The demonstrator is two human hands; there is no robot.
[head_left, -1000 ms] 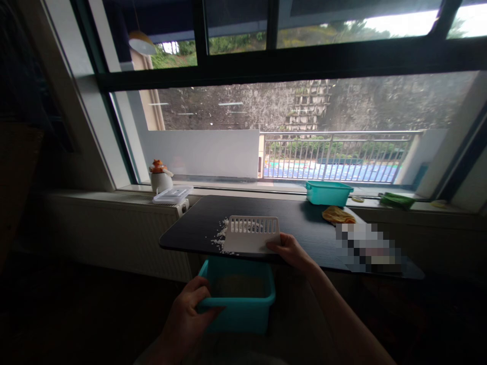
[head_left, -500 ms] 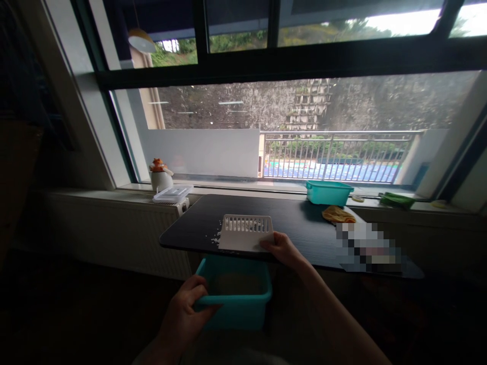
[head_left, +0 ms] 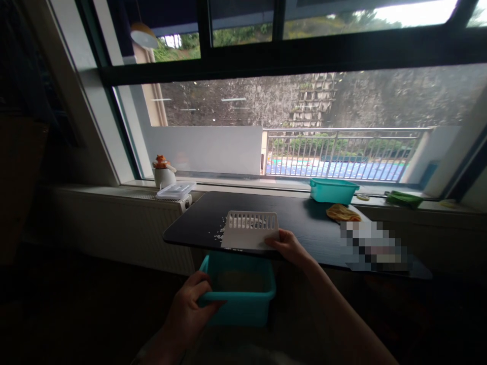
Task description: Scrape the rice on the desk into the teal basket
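My right hand [head_left: 291, 248] pinches the right edge of a flat white slotted piece [head_left: 243, 239], which looks like plastic. It leans on the front part of the black tabletop [head_left: 304, 230], its row of slots toward the window. Small white grains [head_left: 219, 234] lie along its left side, behind the slots and at the table's front edge. Below that edge, my left hand [head_left: 192, 301] grips the left front rim of a teal basin [head_left: 243, 309], thumb outside and fingers over the rim. Pale material, too dark to name, covers the basin's bottom.
Another teal basin [head_left: 335, 191] stands at the tabletop's back, by the window. Near it are a yellow cloth [head_left: 342, 213] and a blurred-out patch. Green cloth-like stuff [head_left: 403, 199] lies on the sill. A clear lid [head_left: 177, 190] and a white pot [head_left: 165, 178] sit at left above the radiator [head_left: 125, 223].
The view has shifted slightly, moving the scene a little right and up. More white grains show at the table's front edge under the slotted piece. Both hands keep their holds.
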